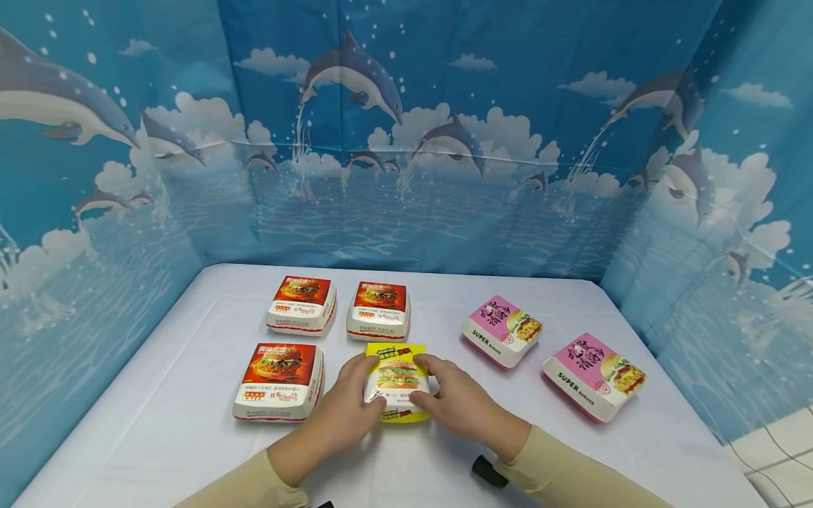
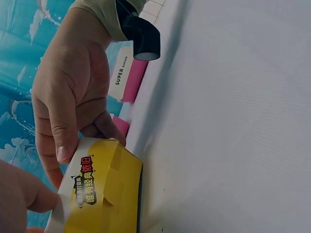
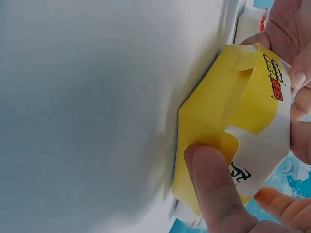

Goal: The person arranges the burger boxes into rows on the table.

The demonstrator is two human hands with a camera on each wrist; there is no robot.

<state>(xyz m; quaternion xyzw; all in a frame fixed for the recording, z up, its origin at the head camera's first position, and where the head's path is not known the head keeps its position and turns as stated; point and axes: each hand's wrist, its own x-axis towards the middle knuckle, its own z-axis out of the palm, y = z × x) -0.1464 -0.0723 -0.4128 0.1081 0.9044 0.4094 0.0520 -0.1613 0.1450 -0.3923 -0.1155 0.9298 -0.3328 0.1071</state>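
The left hand (image 1: pixel 346 406) and right hand (image 1: pixel 460 402) grip a yellow burger box (image 1: pixel 396 377) between them; I can read 唯有经典依旧 on it. Right of the right hand sit two pink boxes (image 1: pixel 503 331) lettered SUPER BURGER; beside and beyond the left, three red-topped boxes (image 1: pixel 278 381) bear Chinese characters.

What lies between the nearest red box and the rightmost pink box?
The yellow box, held by left hand and right hand, in the head view.

SUPER BURGER on 2 pink boxes (image 1: pixel 502 333) (image 1: pixel 591 375), 2 and 3 o'clock from the yellow box (image 1: pixel 397 377) reading 唯有经典依旧! And 美味 heads 3 red-topped boxes (image 1: pixel 301 305) (image 1: pixel 380 310) (image 1: pixel 278 381), 9 to 12 o'clock!
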